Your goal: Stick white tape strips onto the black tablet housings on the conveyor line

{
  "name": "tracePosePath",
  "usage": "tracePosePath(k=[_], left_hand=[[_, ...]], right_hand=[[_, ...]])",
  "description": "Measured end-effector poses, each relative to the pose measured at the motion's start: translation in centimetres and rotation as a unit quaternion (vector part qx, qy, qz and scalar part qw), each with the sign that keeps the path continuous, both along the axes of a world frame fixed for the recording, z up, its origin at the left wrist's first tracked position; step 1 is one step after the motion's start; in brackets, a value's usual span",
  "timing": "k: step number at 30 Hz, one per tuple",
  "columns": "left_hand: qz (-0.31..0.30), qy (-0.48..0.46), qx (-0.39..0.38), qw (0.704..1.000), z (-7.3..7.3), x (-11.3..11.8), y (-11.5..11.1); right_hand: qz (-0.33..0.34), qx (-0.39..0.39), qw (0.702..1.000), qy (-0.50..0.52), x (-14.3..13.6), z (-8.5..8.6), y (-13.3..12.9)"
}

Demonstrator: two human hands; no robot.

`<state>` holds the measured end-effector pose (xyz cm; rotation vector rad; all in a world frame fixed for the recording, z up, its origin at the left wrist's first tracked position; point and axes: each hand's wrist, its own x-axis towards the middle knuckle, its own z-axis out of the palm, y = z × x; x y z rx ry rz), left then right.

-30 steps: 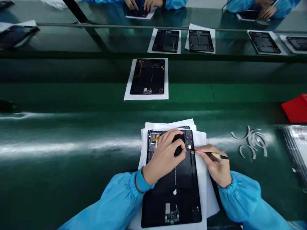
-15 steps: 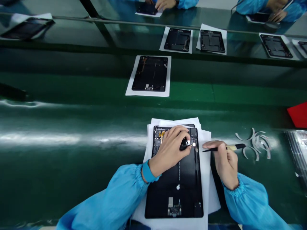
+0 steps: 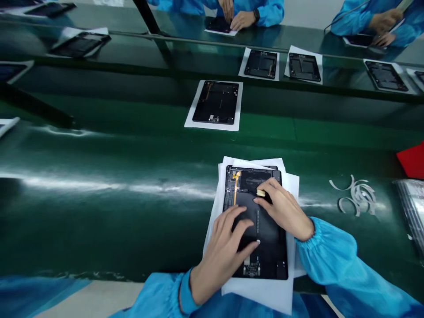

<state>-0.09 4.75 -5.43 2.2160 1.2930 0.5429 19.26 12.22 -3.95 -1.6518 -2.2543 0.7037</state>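
An opened tablet housing [image 3: 271, 247], black inside, lies on stacked white sheets [image 3: 258, 293] in front of me. Its upper left carries an orange flex cable [image 3: 236, 187], and a small circuit board [image 3: 252, 269] sits at the lower end. Over the housing's left and middle part is my left hand [image 3: 220, 251], empty, its fingers spread. My right hand [image 3: 285, 207] pinches a slim tool [image 3: 261, 193] above the upper right half; only a cream-coloured section shows, the rest being hidden by the fingers.
Curled white strips [image 3: 359, 196] lie to the right, near clear plastic trays [image 3: 412, 207] and a red object [image 3: 412, 159]. Another tablet housing [image 3: 217, 104] rests on paper ahead. More housings [image 3: 304, 67] line the raised shelf; co-workers' hands [image 3: 243, 20] work beyond it.
My left hand has drawn back toward me and opened, no longer round a shiny black object. My right hand has moved left over the housing with the tool. The view has shifted.
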Motion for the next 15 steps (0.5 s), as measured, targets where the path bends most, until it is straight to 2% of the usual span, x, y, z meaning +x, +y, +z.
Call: tracePosePath(k=[4, 8, 13, 15], left_hand=[[0.064, -0.013, -0.044, 0.997, 0.0, 0.0, 0.3], [0.103, -0.022, -0.037, 0.994, 0.3, 0.1, -0.1], [0.105, 0.01, 0.004, 0.994, -0.1, 0.6, 0.2], [0.139, 0.006, 0.015, 0.99, -0.2, 0.2, 1.0]], right_hand=[[-0.019, -0.001, 1.0, -0.015, 0.1, 0.1, 0.1], [-0.024, 0.013, 1.0, 0.002, 0.0, -0.1, 0.2], [-0.049, 0.021, 0.994, 0.091, -0.1, -0.1, 0.1], [-0.073, 0.027, 0.984, 0.159, 0.0, 0.5, -0.9]])
